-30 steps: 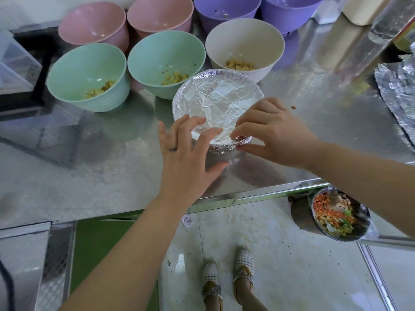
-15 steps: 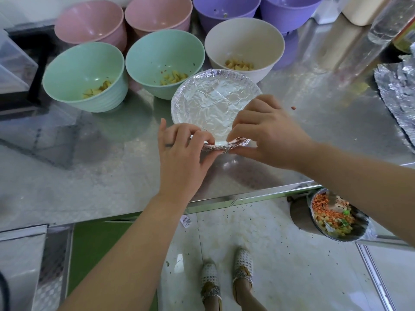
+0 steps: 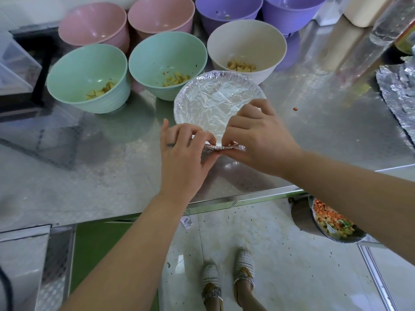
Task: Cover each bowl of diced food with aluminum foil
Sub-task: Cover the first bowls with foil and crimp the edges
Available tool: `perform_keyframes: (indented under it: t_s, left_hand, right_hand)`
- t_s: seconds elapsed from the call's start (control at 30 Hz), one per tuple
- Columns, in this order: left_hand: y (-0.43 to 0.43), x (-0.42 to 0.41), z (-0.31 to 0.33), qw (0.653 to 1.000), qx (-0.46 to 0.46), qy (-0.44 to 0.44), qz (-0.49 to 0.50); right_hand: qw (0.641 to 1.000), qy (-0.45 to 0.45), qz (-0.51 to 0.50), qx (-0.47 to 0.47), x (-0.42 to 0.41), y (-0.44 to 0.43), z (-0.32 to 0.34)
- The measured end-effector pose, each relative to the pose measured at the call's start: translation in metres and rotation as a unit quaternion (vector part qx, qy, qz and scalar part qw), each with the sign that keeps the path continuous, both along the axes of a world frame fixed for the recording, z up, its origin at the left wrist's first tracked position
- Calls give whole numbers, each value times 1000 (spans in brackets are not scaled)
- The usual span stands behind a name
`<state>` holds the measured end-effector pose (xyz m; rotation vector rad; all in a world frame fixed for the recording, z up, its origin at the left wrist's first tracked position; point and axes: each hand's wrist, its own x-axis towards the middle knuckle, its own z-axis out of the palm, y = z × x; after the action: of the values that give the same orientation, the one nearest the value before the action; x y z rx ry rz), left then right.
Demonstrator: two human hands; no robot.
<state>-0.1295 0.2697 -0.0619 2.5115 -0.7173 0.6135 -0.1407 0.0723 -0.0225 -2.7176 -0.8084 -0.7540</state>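
Observation:
A bowl capped with crinkled aluminum foil (image 3: 213, 99) stands near the front of the steel table. My left hand (image 3: 182, 153) and my right hand (image 3: 258, 135) both pinch the folded foil edge (image 3: 221, 147) at the bowl's near rim. Behind it stand two green bowls (image 3: 87, 77) (image 3: 167, 63) and a cream bowl (image 3: 247, 46), each uncovered with diced yellow food at the bottom. Further back are two pink bowls (image 3: 94, 23) and two purple bowls (image 3: 226, 14); their contents are mostly hidden.
A loose foil sheet (image 3: 399, 97) lies at the table's right edge, with a foil roll (image 3: 386, 25) behind it. A bin of mixed scraps (image 3: 332, 223) sits below the table's front edge (image 3: 224, 202). A clear container (image 3: 15, 66) is at the left.
My left hand went from flat against the bowl's near side to curled, pinching the foil edge. My right hand stayed at the rim, and the foil edge is crimped tighter.

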Motion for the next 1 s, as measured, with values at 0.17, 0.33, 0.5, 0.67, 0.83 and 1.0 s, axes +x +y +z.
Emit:
perform_keyframes:
  t_s: [0.17, 0.33, 0.5, 0.67, 0.83, 1.0]
  left_hand:
    - [7, 1, 1, 1000, 0, -21, -8]
    - [17, -8, 4, 1000, 5, -22, 8]
    - [-4, -17, 14, 997, 19, -41, -55]
    - [-3, -10, 12, 999, 10, -31, -42]
    - [-1, -9, 12, 999, 11, -19, -45]
    - [-7, -11, 12, 999, 3, -18, -33]
  right_hand:
    - [999, 23, 24, 3, -4, -20, 0]
    - [998, 60, 17, 14, -6, -43, 3]
    - [998, 43, 43, 20, -9, -34, 7]
    - [998, 28, 44, 23, -12, -28, 5]
    - [998, 31, 40, 24, -9, -19, 1]
    - [999, 22, 35, 29, -7, -16, -2]
